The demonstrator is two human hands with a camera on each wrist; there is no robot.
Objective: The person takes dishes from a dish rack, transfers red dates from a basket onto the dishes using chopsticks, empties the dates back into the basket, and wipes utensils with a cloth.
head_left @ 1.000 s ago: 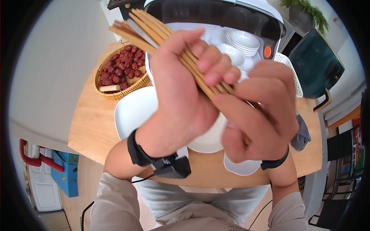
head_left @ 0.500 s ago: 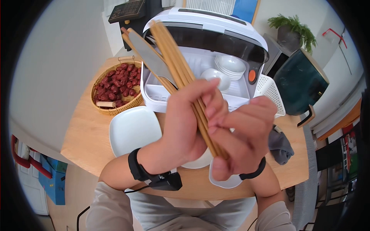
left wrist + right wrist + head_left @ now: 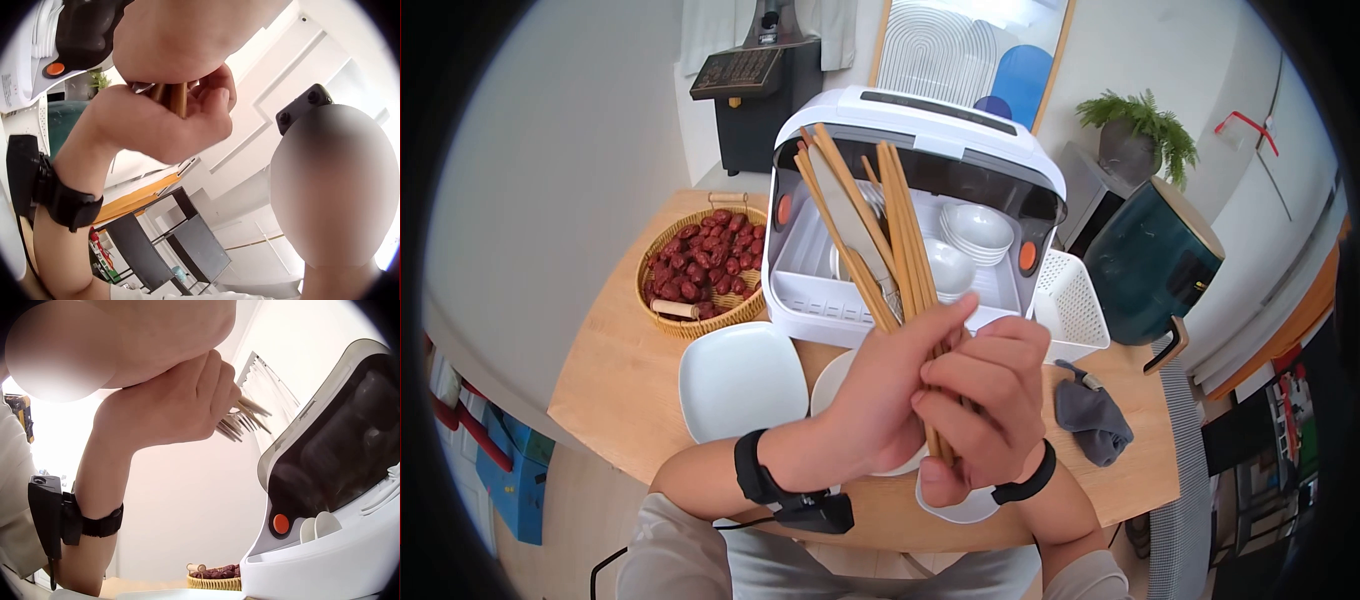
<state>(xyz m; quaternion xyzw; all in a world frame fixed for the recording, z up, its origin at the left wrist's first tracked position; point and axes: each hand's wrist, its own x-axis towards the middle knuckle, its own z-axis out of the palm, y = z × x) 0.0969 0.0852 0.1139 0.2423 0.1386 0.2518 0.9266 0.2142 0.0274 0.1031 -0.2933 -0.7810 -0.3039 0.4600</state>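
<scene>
Chopsticks [image 3: 913, 240] + knife [image 3: 856, 222]: in hands, tips fanned up, before dish box [image 3: 815, 322] | left hand [image 3: 878, 385]: curled round bundle, higher | right hand [image 3: 992, 400]: fingers curled round butt ends, lower

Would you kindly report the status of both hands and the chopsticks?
Left hand, right hand: both gripping chopsticks. Dish cabinet ahead, lid up. No obstruction seen around them.

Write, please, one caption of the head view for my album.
Left hand and right hand grip chopsticks and metal cutlery before an open white dish box.
</scene>
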